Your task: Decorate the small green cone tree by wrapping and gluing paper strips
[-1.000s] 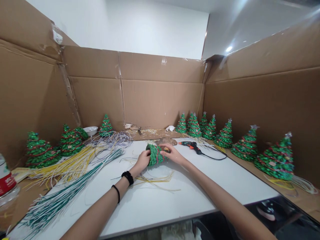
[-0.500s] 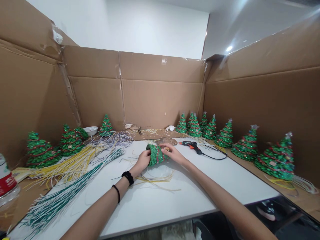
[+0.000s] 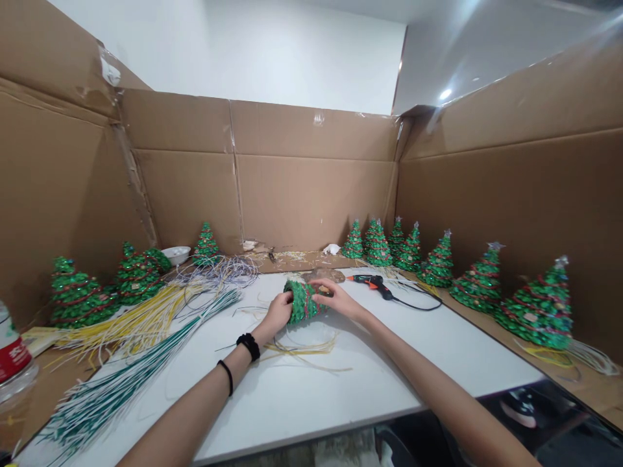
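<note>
A small green Christmas tree (image 3: pixel 302 303) with red trim lies tipped on its side between my hands, over the white tabletop. My left hand (image 3: pixel 280 310) grips it at its left end, fingers wrapped at the edge. At the other end, the fingers and thumb of my right hand (image 3: pixel 331 296) close on the tree, partly hiding that end. Beneath and in front of it lie a few loose yellow and white strands (image 3: pixel 311 348). A hot glue gun (image 3: pixel 374 283) with an orange trigger rests to the right of my right hand.
Bundles of green-white strands (image 3: pixel 146 363) and yellow strands (image 3: pixel 131 318) spread on the left. Several finished trees (image 3: pixel 479 279) line the right edge, others (image 3: pixel 82 295) the left. A white bowl (image 3: pixel 176 254) and a plastic bottle (image 3: pixel 14 357) stand left. Cardboard walls (image 3: pixel 316 194) enclose the table.
The tree has turned slightly in my hands, and the fingers of my right hand have shifted a little on it. Everything else stays put.
</note>
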### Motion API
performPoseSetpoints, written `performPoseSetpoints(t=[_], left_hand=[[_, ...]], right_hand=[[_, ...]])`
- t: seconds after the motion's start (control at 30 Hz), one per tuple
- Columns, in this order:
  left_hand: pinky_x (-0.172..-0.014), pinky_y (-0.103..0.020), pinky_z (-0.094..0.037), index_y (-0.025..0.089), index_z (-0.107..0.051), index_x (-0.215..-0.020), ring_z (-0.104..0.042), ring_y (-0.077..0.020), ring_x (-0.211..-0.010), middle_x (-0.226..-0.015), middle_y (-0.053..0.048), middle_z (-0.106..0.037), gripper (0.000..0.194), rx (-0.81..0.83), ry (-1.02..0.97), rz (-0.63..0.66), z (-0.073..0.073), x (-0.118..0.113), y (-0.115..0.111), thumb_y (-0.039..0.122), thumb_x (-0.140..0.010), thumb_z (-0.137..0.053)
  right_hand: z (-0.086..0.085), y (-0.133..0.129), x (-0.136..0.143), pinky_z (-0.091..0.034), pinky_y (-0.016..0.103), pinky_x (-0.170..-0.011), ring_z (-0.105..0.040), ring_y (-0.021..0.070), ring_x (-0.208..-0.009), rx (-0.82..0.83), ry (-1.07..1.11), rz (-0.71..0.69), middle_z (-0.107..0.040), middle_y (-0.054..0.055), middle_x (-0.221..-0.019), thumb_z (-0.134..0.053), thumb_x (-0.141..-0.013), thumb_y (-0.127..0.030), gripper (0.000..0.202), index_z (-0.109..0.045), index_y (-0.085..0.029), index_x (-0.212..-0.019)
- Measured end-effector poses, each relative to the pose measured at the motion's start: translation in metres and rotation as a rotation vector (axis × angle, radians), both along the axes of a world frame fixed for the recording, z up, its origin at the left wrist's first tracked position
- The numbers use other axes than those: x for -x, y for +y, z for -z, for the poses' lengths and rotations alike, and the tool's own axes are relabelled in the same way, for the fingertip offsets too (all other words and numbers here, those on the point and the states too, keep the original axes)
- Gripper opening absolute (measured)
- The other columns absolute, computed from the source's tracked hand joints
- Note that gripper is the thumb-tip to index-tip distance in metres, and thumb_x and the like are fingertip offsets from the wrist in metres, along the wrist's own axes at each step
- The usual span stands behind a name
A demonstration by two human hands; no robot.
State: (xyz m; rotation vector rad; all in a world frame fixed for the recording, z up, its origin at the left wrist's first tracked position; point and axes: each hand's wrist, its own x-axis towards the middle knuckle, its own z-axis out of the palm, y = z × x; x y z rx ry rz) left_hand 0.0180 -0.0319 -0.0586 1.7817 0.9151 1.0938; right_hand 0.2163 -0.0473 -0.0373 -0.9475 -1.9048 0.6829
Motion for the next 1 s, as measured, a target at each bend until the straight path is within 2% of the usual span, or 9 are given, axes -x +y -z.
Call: performPoseSetpoints(t=[0.27, 1.0], left_hand=[[-0.07, -0.028, -0.049, 0.013, -0.07, -0.079, -0.061, -0.0196, -0.074, -0.075, -0.005, -0.071, 0.017, -0.006, 0.026, -0.048, 0.0036, 0.0002, 0.0027, 0.022, -0.069, -0.059], [-0.066, -0.027, -0.048, 0.013, -0.069, -0.073, -0.061, -0.02, -0.074, -0.073, -0.005, -0.07, 0.019, 0.0, 0.054, -0.026, 0.0004, -0.0003, 0.0002, 0.028, -0.071, -0.057]], right_hand=[[-0.0033, -0.0026, 0.0002, -0.04, 0.039, -0.096, -0.054, 0.0221, -0.106, 0.034, 0.005, -0.018, -0.059, 0.007, -0.111, -0.064, -0.075, -0.046, 0.043, -0.062, -0.022, -0.11], [0.0004, 0.002, -0.0029, -0.038, 0.04, -0.096, -0.053, 0.0228, -0.105, -0.006, -0.048, -0.011, -0.059, 0.008, -0.109, -0.063, -0.077, -0.045, 0.043, -0.061, -0.02, -0.112]])
